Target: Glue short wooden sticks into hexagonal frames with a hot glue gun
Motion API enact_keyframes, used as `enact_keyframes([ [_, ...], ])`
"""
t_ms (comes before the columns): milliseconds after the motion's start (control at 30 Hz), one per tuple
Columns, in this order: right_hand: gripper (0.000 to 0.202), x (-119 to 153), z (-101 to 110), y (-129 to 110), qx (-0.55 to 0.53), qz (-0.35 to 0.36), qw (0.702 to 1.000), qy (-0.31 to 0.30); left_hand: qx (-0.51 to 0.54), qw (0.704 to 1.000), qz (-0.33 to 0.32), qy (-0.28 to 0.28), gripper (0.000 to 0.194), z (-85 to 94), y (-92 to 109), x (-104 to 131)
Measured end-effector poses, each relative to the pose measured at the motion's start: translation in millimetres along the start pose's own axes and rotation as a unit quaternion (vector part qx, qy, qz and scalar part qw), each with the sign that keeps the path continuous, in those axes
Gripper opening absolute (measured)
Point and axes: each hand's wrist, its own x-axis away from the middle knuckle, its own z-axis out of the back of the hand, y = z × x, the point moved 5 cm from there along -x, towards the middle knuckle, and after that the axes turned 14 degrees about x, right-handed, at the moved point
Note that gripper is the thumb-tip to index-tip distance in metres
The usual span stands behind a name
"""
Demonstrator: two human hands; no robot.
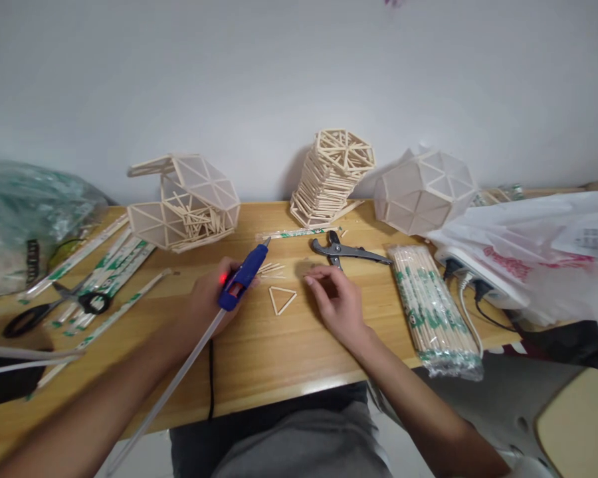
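Note:
My left hand [213, 291] is wrapped round a blue hot glue gun [244, 275], its nozzle pointing away from me and a red light glowing at its side. A long translucent glue stick [177, 378] trails from its back end. Between my hands lies a small triangle of wooden sticks [282, 301]. Several short cut sticks [272, 268] lie just beyond it, beside the glue gun. My right hand [339, 302] is over the table to the right of the triangle, fingers curled and thumb close to the fingertips; whatever they pinch, if anything, is too small to make out.
Cutting pliers [349, 251] lie beyond my right hand, near a pack of wrapped chopsticks [433, 305] and a power strip [483, 275]. Stick-built frames [184, 206], a stick tower [329, 179] and a panelled shape [423, 189] stand by the wall. Scissors [57, 309] lie left.

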Motion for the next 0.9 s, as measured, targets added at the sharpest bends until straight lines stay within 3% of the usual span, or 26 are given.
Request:
enact_keyframes([
  [167, 0.010, 0.3, 4.6, -4.0, -0.001, 0.013, 0.999, 0.034, 0.004, 1.000, 0.004, -0.031, 0.021, -0.7, 1.9, 1.1],
  [367, 0.026, -3.2, 0.6, -22.6, 0.013, 0.142, 0.989, -0.035, 0.002, 0.998, -0.011, -0.070, 0.025, -9.3, -12.1, 5.7],
  [467, 0.020, -2.5, -4.3, -26.1, -0.003, 0.186, 0.979, -0.078, 0.008, 0.995, -0.032, -0.093, 0.026, -14.0, -14.1, 8.4],
  [567, 0.015, -1.2, -7.7, -25.3, -0.007, 0.195, 0.975, -0.106, 0.015, 0.993, -0.035, -0.111, 0.026, -16.8, -11.7, 9.5],
  [900, 0.010, -3.6, -5.8, -28.4, -0.002, 0.176, 0.978, -0.108, 0.029, 0.992, -0.029, -0.123, 0.025, -15.7, -2.5, 8.4],
])
